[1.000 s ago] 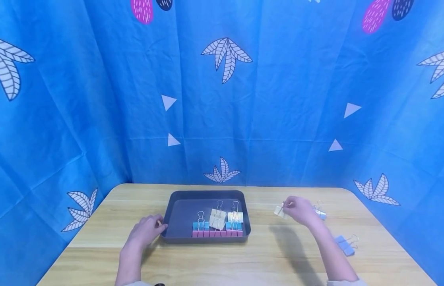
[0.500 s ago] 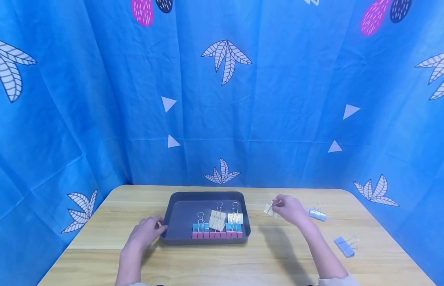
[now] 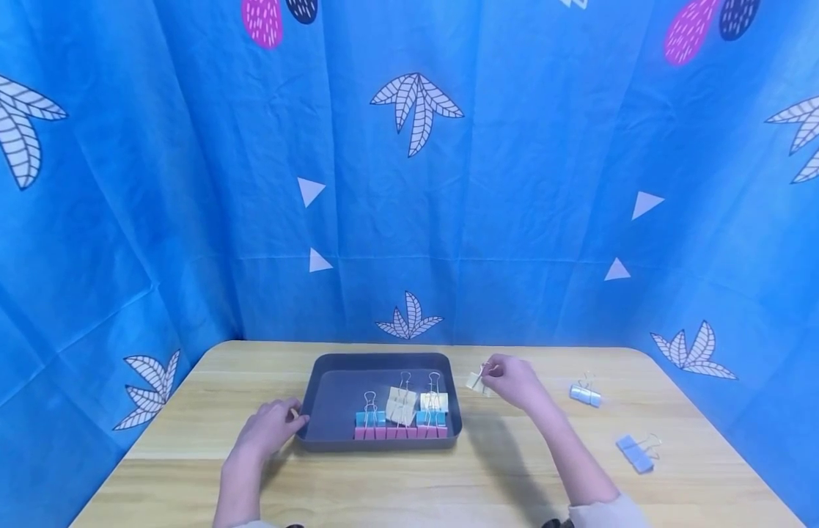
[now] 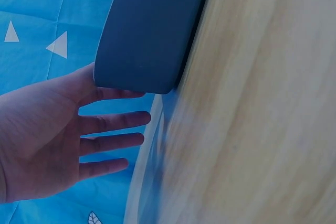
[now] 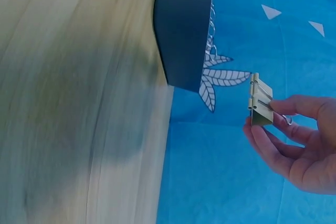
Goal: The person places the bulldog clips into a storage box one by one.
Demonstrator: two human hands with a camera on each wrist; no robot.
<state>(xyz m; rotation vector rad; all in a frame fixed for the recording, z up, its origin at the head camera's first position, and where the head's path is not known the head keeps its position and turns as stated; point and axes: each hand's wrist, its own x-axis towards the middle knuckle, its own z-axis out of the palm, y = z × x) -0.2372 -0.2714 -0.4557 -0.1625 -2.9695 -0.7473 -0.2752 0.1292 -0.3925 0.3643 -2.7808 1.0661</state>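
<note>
My right hand [image 3: 517,383] pinches a pale yellow binder clip [image 3: 476,381] above the table, just right of the dark grey tray [image 3: 339,400]. In the right wrist view, thumb and fingers hold the clip [image 5: 261,98] by its wire handles. My left hand [image 3: 267,429] touches the tray's left end. Its fingers are extended and spread in the left wrist view, where the tray wall [image 4: 147,30] partly hides the thumb side. Inside the tray stand pink clips [image 3: 402,433] along the front, blue clips [image 3: 432,418] behind them, and cream clips [image 3: 401,405] at the back.
A shiny light blue binder clip [image 3: 585,394] lies at right on the wooden table [image 3: 383,488]. Nearer the front right is a periwinkle binder clip [image 3: 636,453]. A blue patterned curtain [image 3: 409,220] hangs behind the table and at its sides.
My right hand has moved left toward the tray with the yellow binder clip, uncovering the shiny blue clip. The left hand and the tray have stayed in place.
</note>
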